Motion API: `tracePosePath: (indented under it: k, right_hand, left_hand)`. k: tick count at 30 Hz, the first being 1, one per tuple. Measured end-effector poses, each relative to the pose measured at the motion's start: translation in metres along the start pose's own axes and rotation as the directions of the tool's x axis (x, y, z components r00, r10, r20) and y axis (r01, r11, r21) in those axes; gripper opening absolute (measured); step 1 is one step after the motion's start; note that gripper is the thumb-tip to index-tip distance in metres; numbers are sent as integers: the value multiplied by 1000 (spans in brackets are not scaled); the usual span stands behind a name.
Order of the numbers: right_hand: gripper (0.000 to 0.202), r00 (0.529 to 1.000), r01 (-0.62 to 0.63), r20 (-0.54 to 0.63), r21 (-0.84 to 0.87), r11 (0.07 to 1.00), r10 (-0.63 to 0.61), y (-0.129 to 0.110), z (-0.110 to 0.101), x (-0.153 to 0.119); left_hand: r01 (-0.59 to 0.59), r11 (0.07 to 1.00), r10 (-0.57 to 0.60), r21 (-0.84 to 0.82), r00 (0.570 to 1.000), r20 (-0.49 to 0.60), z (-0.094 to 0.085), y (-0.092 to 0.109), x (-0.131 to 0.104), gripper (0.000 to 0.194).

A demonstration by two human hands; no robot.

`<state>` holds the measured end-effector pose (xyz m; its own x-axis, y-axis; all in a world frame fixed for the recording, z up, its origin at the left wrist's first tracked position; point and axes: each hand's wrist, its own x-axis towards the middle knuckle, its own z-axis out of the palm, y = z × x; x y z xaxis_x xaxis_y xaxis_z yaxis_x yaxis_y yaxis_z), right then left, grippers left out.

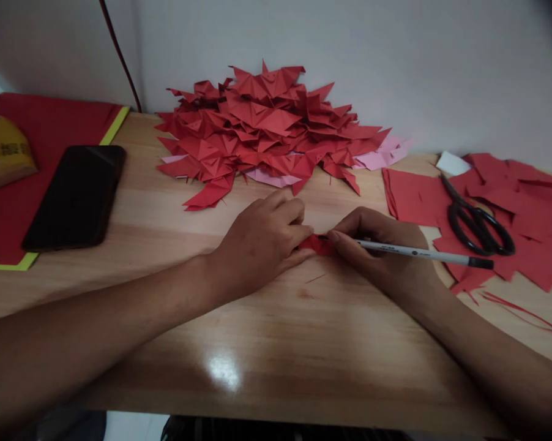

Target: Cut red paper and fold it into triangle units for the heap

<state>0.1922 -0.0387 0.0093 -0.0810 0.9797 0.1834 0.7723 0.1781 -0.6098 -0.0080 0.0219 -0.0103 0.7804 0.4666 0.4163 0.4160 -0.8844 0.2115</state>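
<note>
Evidently, a mark is being made by pen on a small red paper piece (pixel 317 244), which lies on the wooden table (pixel 166 343) in the narrow gap between the 2 hands, in front of the big heap of folded red paper (pixel 267 116). The left end of the piece is pinched by the left hand (pixel 269 242), its fingers curled and nearly closed; the slim grey pen (pixel 423 253) is gripped by the right hand (pixel 377 245), thumb and fingers closed near the tip as for writing, with the dark far end pointed outward. Whether ink is touching paper at this instant cannot be told, since much of the piece is covered by fingers. For a clean mark, the paper is best held flat and firm close to the nib, light pressure being used so that thin paper is neither dented nor torn, and fresh ink is best left unbrushed. Crisp creases and sharp triangular points are shown throughout the heap, with softer pink paper (pixel 384 153) peeking out at its edge. At the right, matt red sheets (pixel 533 211) are loosely overlapped, and black-handled scissors (pixel 480 226) are rested on them. Pale, smooth wood grain is shown by the table, with 1 bright glare spot near its front edge.
</note>
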Motion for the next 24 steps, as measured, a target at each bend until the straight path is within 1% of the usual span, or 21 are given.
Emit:
tracePosePath:
  k: [9, 15, 20, 24]
  right_hand:
    - [15, 1000, -14, 11, 17, 1000, 14, 2, 1, -1]
    - [19, 997, -47, -52, 67, 997, 50, 2, 0, -1]
    - [20, 997, -36, -66, 50, 998, 39, 2, -2, 0]
    - [19, 998, -35, -50, 34, 999, 37, 2, -2, 0]
  left_hand:
    - [2, 1000, -2, -5, 1000, -4, 1, -1, -1, 24]
    - [-2, 1000, 2, 1, 1000, -13, 1, 0, -1, 25]
    - [-3, 1000, 3, 8, 1000, -8, 1, 0, -1, 26]
    - [-1, 1000, 1, 8, 1000, -12, 1, 0, -1, 25]
